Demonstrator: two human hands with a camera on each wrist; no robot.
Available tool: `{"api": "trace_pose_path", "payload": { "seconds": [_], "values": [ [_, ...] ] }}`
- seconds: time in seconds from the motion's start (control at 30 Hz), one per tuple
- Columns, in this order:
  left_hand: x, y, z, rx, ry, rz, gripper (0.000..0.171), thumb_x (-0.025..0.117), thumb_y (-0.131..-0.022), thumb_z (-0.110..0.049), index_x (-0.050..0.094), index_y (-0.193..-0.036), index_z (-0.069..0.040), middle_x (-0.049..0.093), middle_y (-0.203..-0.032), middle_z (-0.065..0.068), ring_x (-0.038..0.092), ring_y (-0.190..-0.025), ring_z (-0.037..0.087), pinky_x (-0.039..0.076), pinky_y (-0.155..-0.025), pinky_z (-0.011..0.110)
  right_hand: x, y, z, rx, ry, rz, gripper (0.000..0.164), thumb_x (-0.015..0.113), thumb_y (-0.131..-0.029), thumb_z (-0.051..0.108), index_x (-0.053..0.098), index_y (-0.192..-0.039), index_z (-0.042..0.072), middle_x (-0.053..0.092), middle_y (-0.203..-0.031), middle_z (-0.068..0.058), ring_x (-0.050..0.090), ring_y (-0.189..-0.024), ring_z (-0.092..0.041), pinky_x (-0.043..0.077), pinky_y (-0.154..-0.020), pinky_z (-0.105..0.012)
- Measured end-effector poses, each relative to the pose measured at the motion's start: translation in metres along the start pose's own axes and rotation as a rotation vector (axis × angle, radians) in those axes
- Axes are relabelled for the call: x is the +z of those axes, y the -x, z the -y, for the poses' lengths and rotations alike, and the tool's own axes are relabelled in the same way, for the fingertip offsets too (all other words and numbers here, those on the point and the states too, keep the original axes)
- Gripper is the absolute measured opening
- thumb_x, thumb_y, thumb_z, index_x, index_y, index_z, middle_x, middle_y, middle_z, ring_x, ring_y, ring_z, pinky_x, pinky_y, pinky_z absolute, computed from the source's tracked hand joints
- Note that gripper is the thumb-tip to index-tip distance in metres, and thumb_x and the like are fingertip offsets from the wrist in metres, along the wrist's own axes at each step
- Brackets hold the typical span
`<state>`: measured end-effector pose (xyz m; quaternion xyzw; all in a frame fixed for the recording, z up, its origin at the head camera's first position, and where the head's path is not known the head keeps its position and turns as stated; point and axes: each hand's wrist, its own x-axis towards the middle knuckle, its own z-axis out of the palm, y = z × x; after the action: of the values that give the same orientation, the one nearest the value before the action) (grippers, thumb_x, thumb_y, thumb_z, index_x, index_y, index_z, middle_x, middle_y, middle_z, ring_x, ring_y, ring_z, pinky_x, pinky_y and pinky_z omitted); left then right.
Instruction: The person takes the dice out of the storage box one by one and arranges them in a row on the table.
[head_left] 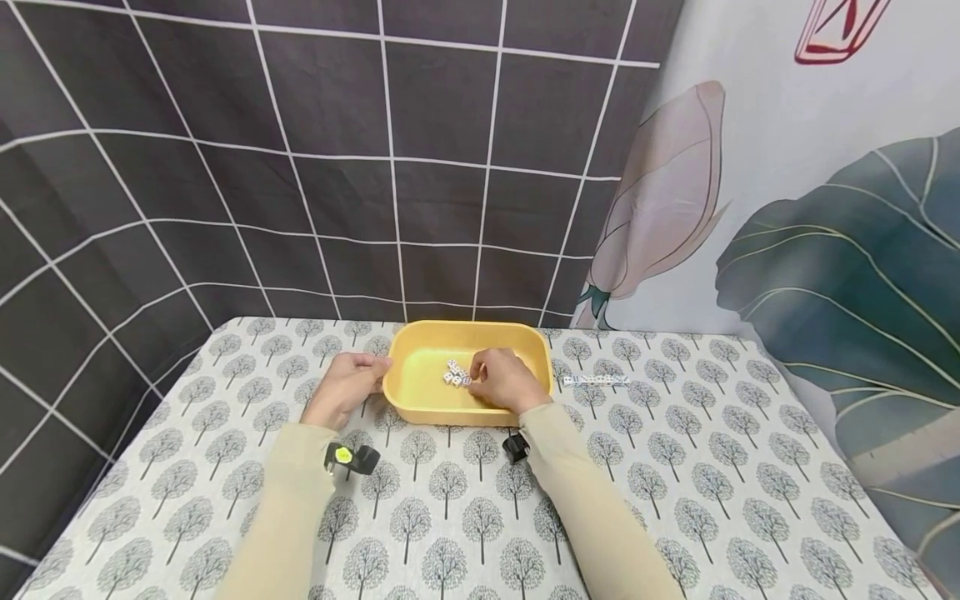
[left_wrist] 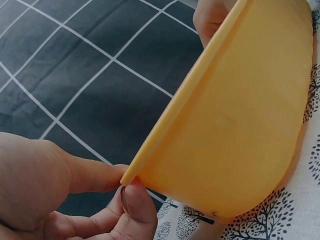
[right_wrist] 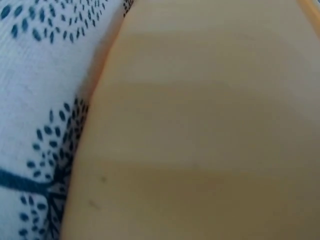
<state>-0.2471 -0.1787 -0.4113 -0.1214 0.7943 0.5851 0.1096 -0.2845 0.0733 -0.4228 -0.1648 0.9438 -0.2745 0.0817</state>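
A yellow plastic basin (head_left: 420, 414) sits at the back of the table, with several small white dice (head_left: 453, 372) grouped near its middle. My left hand (head_left: 348, 385) pinches the basin's left rim between thumb and fingers, as the left wrist view shows up close around the rim (left_wrist: 165, 112). Reaching over the near right side, my right hand (head_left: 506, 379) is down inside the basin. Its curled thumb and forefinger meet at a die (head_left: 467, 381) on the right of the group. In the right wrist view the basin's outer wall (right_wrist: 200, 125) hides that hand.
Right of the basin, a narrow straight row of small white dice-like pieces (head_left: 596, 380) lies on the tree-patterned tablecloth (head_left: 480, 521). A dark gridded curtain (head_left: 322, 196) hangs behind the table, and a flower-printed cloth (head_left: 675, 192) hangs at the right.
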Motion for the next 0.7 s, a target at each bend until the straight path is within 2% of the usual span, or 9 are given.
{"api": "trace_pose_path", "payload": {
  "seconds": [0.3,0.7],
  "values": [
    [-0.0001,0.0002,-0.0018,0.000,-0.004,0.001,0.038,0.056,-0.105,-0.021,0.057,-0.132,0.005,0.067,-0.123,0.022,0.068,-0.095,0.019,0.047,-0.111,0.045,-0.0053,0.0003,-0.0023,0.011,0.012,0.002,0.013,0.081,-0.085,0.015,0.073,-0.094,0.013,0.063,-0.078,-0.001,0.056,-0.070,-0.016,0.045,-0.065,-0.027],
    [0.0002,-0.0002,-0.0001,0.009,-0.008,-0.003,0.038,0.056,-0.105,-0.021,0.057,-0.131,0.007,0.068,-0.118,0.019,0.068,-0.090,0.015,0.050,-0.106,0.042,-0.0084,0.0024,-0.0019,0.006,-0.010,0.023,0.010,0.082,-0.085,0.013,0.072,-0.086,0.013,0.065,-0.078,0.000,0.058,-0.072,-0.015,0.047,-0.068,-0.026]
  ]
}}
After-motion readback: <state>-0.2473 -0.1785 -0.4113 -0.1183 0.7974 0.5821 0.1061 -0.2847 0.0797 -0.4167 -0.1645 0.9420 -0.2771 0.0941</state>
